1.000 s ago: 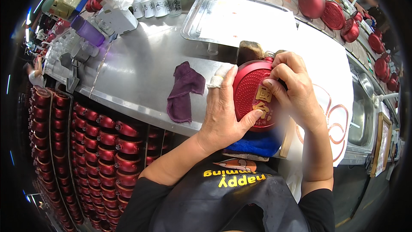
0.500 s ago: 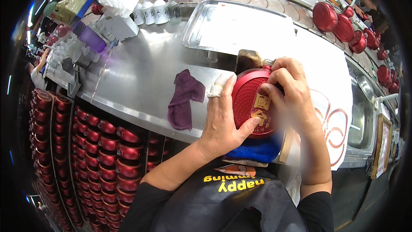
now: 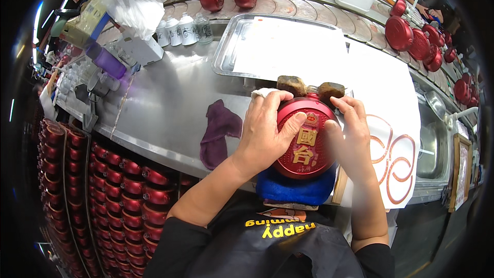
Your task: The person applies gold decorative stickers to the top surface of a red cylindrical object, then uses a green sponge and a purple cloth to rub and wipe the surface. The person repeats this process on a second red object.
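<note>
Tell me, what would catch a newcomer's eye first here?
First, the round red bottle with gold characters, mid-picture between the left hand and the right hand. Then the rows of red bottles at lower left, and the purple cloth on the metal bench, left of the hands.

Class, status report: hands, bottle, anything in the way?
Left hand holding round red bottle; right hand at its right edge. Neck between two brown blocks. Left thumb overlapping bottle's front.

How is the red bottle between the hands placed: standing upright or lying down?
The red bottle lies down: its decorated face is turned up, its neck pointing away from the person, between two brown blocks.
</note>
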Available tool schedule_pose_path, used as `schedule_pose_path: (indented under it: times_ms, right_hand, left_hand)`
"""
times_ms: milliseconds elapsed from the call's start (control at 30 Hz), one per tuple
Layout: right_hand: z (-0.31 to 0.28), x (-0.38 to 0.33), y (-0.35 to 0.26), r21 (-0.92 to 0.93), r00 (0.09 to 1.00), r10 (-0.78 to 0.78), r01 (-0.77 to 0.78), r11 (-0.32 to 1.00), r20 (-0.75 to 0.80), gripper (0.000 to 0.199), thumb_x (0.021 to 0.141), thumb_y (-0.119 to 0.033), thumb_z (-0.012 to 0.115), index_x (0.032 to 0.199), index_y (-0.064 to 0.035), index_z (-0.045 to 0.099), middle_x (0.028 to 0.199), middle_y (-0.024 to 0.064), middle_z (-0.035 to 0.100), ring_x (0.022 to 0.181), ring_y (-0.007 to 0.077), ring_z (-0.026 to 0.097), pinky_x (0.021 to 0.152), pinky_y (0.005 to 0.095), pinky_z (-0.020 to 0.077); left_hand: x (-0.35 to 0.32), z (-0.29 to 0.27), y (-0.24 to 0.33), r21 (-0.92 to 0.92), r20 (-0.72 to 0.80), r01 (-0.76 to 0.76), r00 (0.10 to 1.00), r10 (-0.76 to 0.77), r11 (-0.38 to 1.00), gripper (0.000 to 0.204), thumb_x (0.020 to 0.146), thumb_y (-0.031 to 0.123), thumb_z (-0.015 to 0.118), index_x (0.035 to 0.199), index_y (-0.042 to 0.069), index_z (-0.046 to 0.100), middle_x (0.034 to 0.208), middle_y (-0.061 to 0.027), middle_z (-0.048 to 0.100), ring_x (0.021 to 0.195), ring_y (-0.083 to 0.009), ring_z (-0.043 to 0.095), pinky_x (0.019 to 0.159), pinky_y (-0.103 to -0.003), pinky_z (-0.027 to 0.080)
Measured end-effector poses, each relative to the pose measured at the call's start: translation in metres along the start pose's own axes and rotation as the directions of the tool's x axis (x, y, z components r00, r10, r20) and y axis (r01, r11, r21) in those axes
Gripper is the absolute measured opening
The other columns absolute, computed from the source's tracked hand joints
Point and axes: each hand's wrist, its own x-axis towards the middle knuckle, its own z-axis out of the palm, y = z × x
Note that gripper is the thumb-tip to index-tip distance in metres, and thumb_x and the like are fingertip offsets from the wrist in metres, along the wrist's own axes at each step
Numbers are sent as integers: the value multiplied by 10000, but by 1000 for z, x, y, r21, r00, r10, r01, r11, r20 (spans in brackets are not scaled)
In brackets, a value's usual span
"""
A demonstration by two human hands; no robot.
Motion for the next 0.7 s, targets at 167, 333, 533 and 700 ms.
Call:
schedule_pose_path:
  times_ms: [167,333,533,700]
  right_hand:
    - [1,2,-9,-56,997,-71,70,996,-5,457,965,-271,729,1327,-3,647,1260,192,555,1191,374,548,1043,465,445]
    - [-7,-9,-21,-255,919,-367,392,884,143,502,879,-344,764,1346,-171,704,1332,145,519,1241,369,497,1031,501,442]
    - [-3,-18,-21,-323,937,-314,347,881,150,497,902,-355,750,1368,-195,690,1380,136,507,1260,370,481,1042,513,429]
    - [-3,-20,-16,-315,937,-323,349,883,134,495,906,-335,756,1366,-166,688,1373,150,513,1261,377,481,1043,514,428]
  left_hand:
    - [1,0,-4,-134,25,87,996,-85,987,447,1024,385,669,1251,5,602,1162,-201,626,1109,-359,569,983,-439,458]
    - [-3,2,-12,-170,-6,1,1000,-2,986,422,1046,350,644,1295,14,591,1189,-196,607,1134,-344,560,1015,-420,451]
    - [-5,3,-14,-198,3,15,1000,-14,980,404,1051,320,637,1298,5,583,1224,-196,600,1140,-338,559,1015,-417,453]
    - [-4,3,-14,-208,-7,-10,1000,8,978,394,1050,301,643,1297,0,582,1226,-191,599,1145,-326,562,1013,-411,462]
